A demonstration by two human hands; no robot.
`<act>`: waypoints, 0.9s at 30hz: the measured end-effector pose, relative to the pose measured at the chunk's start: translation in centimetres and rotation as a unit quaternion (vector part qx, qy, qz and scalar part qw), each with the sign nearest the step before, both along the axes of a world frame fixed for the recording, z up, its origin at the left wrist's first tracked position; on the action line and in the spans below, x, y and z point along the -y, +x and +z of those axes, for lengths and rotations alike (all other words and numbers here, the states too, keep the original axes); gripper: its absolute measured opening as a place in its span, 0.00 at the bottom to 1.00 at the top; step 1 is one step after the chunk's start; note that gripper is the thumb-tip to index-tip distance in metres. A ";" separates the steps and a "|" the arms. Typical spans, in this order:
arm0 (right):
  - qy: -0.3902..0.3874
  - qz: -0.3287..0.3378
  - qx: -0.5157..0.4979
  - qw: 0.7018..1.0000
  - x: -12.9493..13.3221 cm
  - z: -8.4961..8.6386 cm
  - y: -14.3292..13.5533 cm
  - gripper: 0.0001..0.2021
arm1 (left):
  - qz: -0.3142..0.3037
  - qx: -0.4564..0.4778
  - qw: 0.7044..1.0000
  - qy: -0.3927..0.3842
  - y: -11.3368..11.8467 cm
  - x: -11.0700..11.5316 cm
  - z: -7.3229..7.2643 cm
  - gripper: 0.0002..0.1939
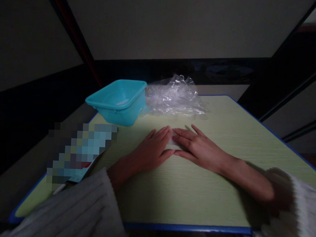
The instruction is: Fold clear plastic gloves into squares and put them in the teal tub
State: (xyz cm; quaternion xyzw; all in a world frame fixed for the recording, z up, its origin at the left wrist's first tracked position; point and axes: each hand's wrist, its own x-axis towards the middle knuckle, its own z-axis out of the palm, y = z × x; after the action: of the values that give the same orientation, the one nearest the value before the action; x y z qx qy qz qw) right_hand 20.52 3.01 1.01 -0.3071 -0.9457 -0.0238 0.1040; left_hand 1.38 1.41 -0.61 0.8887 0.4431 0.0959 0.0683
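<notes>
My left hand (156, 150) lies palm down on the pale green table (196, 200), its fingers stretched out and pointing forward. Opposite it, my right hand (195, 144) is also flat, with the little finger raised and spread. The two thumbs meet at their tips. Between and under the fingers shows a small, flat, whitish translucent piece (172, 140), perhaps plastic film; both hands press on it and cover most of it. Its kind cannot be made out.
A turquoise plastic basin (132, 110) stands at the back left with something pale inside. Beside it lies a crumpled clear plastic bag (174, 98). A blurred-out flat item (94, 143) is at the left edge. Blue edging (190, 228) borders the table, and a wall rises behind.
</notes>
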 end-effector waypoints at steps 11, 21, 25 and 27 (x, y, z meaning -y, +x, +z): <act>0.133 0.052 0.016 0.990 -0.1 0.2 -0.4 0.10 | -0.002 0.039 0.999 0.018 -0.2 -0.3 -0.4 0.26; -0.060 0.012 -0.169 0.984 -0.2 0.9 0.1 0.07 | 0.000 0.107 0.992 0.072 -0.1 -0.8 0.2 0.16; -0.166 -0.031 -0.282 0.944 -0.1 1.5 0.4 0.06 | 0.012 0.173 0.982 0.072 0.1 -0.5 0.6 0.12; -0.203 -0.041 -0.327 0.922 -0.2 1.6 0.3 0.05 | 0.022 0.201 0.978 0.057 0.2 -0.3 1.0 0.12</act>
State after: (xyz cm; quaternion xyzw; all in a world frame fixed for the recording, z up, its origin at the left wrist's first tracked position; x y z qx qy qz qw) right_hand 20.83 3.17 2.66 -0.3505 -0.8304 0.2664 0.3415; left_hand 1.61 1.68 0.40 0.8438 0.4335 0.2992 0.1026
